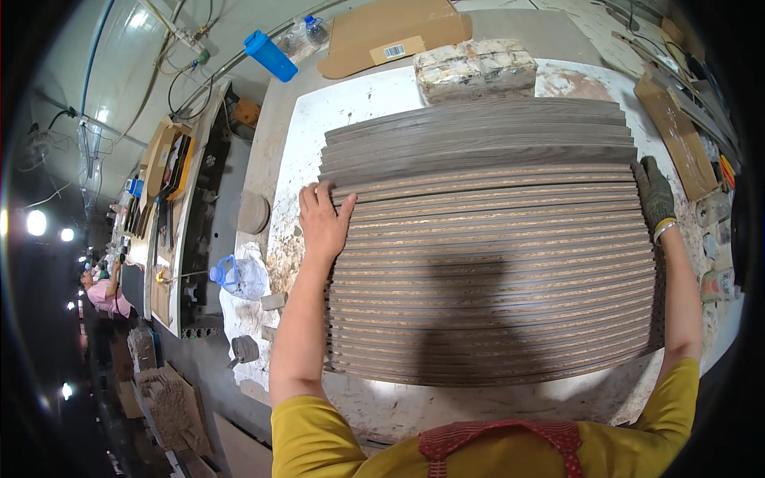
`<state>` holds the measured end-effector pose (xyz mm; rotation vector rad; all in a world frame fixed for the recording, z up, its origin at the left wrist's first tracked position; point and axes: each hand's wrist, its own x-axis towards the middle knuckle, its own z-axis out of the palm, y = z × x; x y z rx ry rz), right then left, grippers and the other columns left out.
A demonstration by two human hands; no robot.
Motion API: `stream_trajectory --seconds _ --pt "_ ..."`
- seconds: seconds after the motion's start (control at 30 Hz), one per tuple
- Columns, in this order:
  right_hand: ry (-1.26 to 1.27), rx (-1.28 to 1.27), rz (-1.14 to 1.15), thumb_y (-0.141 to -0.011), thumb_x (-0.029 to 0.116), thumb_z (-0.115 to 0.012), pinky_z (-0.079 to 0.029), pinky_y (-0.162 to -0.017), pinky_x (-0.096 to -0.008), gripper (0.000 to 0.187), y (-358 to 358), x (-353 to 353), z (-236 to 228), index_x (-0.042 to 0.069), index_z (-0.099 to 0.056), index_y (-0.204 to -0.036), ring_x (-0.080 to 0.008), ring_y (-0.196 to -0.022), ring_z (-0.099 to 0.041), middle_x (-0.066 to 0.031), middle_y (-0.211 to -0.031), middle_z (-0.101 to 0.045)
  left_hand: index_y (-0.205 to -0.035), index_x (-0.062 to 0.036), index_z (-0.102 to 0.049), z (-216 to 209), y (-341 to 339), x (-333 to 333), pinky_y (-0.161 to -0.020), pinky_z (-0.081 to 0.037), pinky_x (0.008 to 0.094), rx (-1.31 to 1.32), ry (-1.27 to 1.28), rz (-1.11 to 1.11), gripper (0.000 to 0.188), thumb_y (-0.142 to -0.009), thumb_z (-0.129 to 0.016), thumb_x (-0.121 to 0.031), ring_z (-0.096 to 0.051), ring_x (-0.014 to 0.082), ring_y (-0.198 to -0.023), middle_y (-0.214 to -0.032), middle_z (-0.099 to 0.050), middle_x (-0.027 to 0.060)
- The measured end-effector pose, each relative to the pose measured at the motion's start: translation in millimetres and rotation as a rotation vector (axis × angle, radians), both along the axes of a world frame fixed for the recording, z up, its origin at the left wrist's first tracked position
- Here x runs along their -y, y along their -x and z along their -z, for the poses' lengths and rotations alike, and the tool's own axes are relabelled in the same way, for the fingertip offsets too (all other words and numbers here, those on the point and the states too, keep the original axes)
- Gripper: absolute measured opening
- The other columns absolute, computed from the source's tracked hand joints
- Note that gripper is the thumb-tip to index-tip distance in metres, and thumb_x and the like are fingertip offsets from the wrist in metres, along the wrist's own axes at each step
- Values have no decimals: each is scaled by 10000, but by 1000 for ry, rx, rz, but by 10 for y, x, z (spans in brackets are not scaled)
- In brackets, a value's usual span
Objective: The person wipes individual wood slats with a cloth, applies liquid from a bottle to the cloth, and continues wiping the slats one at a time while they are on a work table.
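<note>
We find one view, from the left fisheye camera of the pair worn on the person's head. It faces down and forward over the worktop [351, 107]. The red neckband [502, 429] and yellow sleeves [315, 436] enter at the lower edge, close to the lens. We place the stacked boards [494, 255] right of centre at near range, with the left hand [322, 221] and right hand [658, 197] both in view. Leftward, we see deep into the room, to a distant person in pink [107, 297]. Straight edges bow toward the dark, rounded rim.
</note>
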<state>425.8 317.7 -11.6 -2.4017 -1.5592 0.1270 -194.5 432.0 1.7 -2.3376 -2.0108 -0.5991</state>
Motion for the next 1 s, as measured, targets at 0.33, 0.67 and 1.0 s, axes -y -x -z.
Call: stream_trajectory --seconds 0.33,0.67,1.0 --pt "28 415 -127 -940 245 -425 -397 -993 -422 416 -153 -160 60 176 -413 -1349 -379 -1213 -448 -194 -1424 -358 -1467 -98 -246 65 -12 -328 -1088 -225 527 -65 135 -72 755 -903 -478 -543 -185 391 -1392 -1519 -193 196" --pt "-294 -793 273 -917 327 -555 -438 -893 -313 443 -325 1163 -138 -19 -565 -1194 -187 -976 -559 -110 -1100 -618 -1401 -7 -349 -257 604 629 -973 -373 328 912 339 -314 606 -947 -509 -374 -442 246 -1236 -1398 -414 146" --pt "-22 -384 48 -957 354 -464 -366 -1022 -388 468 386 1347 -415 11 -499 -1274 -360 -1189 -494 -234 -1276 -528 -1405 -31 -364 -107 692 1441 -1044 -307 365 893 531 -324 601 -970 -428 -440 -415 266 -1268 -1392 -426 152"
